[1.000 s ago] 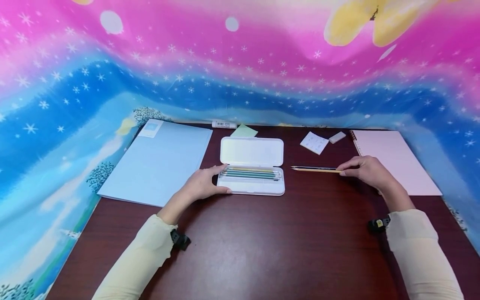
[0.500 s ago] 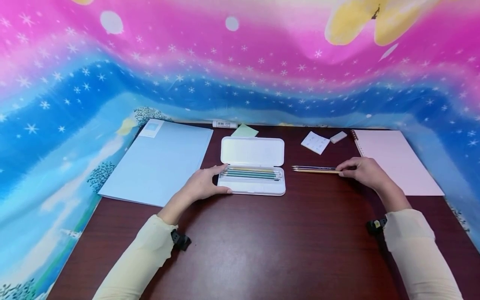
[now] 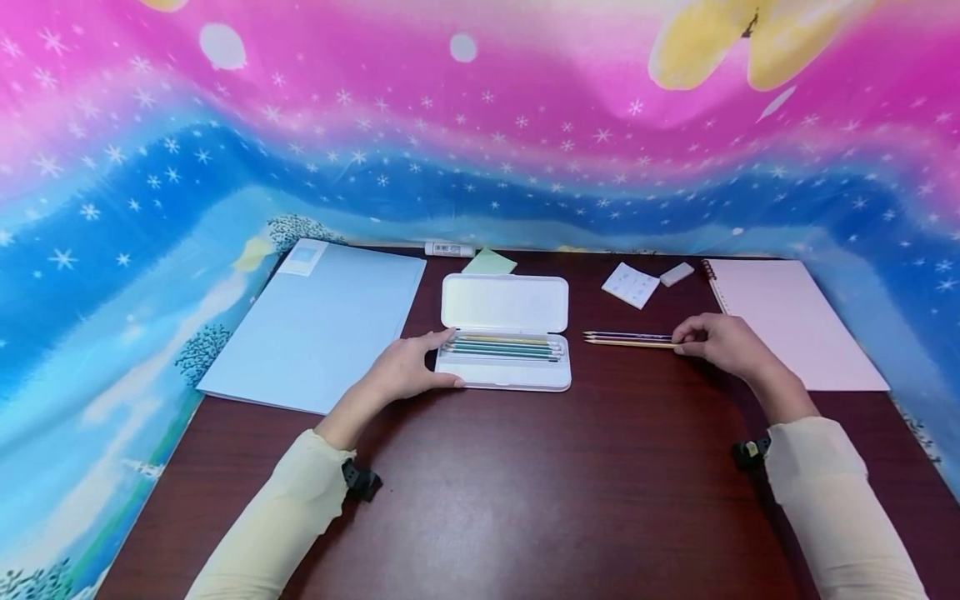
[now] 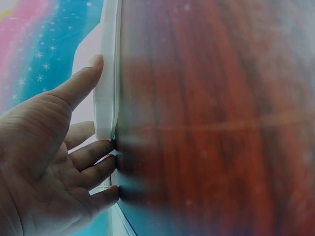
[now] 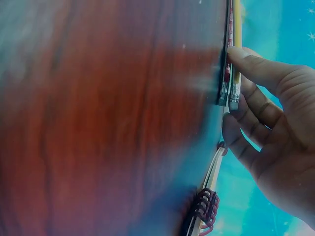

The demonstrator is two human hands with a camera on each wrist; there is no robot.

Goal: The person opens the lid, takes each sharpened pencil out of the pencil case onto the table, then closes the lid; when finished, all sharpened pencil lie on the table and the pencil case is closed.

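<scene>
A white pencil case lies with its lid raised back, several green pencils and a yellow one in its rear part. My left hand holds the case's left end, thumb at the front corner and index finger at the hinge side. In the left wrist view the thumb lies on the case wall, the other fingers spread beside its end. To the right, my right hand pinches the eraser ends of a few pencils, tips pointing left towards the case. The right wrist view shows dark, red and yellow pencils between thumb and fingers.
A light blue folder lies left, under the left hand's reach. Behind the case are a glue stick and green sticky notes. A patterned white pad, an eraser and a pink spiral notebook lie at right.
My right hand has slid slightly left along the pencils, and three tips now show side by side where two showed before. The left hand stays on the case.
</scene>
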